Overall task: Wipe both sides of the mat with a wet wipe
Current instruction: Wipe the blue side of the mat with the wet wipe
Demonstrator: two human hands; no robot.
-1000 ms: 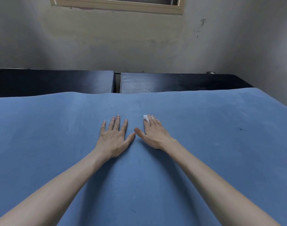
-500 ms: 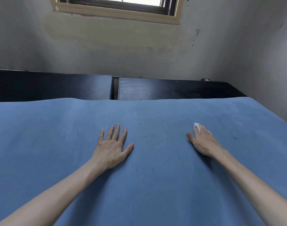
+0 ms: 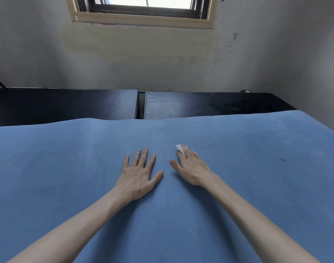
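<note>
Plainly, both bare hands lay on the blue mat, which covered the whole near surface. The left hand rested palm down with its fingers straight and fanned slightly apart, thumb angled toward two o'clock. Just beside it, at three o'clock, the right hand pressed flat too, fingers straight and close together over a small white wet wipe, whose corner peeked out past the fingertips at eleven o'clock. The two thumbs were near each other, not touching. Toward twelve o'clock, beyond the mat's wavy far edge, stood two dark tabletops, then a stained wall with a window.
</note>
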